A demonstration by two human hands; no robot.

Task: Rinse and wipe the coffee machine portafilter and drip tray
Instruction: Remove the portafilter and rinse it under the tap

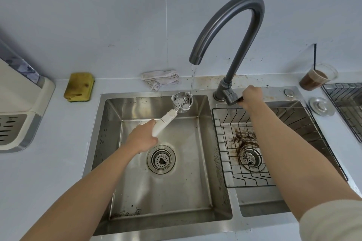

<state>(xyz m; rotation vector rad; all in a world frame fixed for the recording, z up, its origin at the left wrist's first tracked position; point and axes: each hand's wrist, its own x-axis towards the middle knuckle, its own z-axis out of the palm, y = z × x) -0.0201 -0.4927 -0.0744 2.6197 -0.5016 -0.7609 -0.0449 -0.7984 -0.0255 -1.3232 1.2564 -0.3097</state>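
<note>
1. Where the counter begins on the left, a cream coffee machine [18,92] stands, and its slotted drip tray [9,129] sits in its base.
2. A yellow sponge [79,87] lies on the counter by the wall. A crumpled white cloth [160,79] lies further right, behind the sink [137,219].
3. The left hand [142,140] is curled tight round the white handle of the portafilter [177,106], over the left basin. The handle runs up and to the right out of the fingers, so the metal cup end is past the fingertips and does not touch them.
4. Water [192,82] falls in a thin stream from the grey tap [231,23] into that metal cup, which has dark coffee bits in it.
5. The right hand [251,97] holds the tap lever [239,100], with its fingers curled over it.
6. A wire rack [225,143] sits in the right basin, with brown coffee mess by the drain under it.
7. A clear cup [315,79] of brown drink with a black straw stands far right on the counter.
</note>
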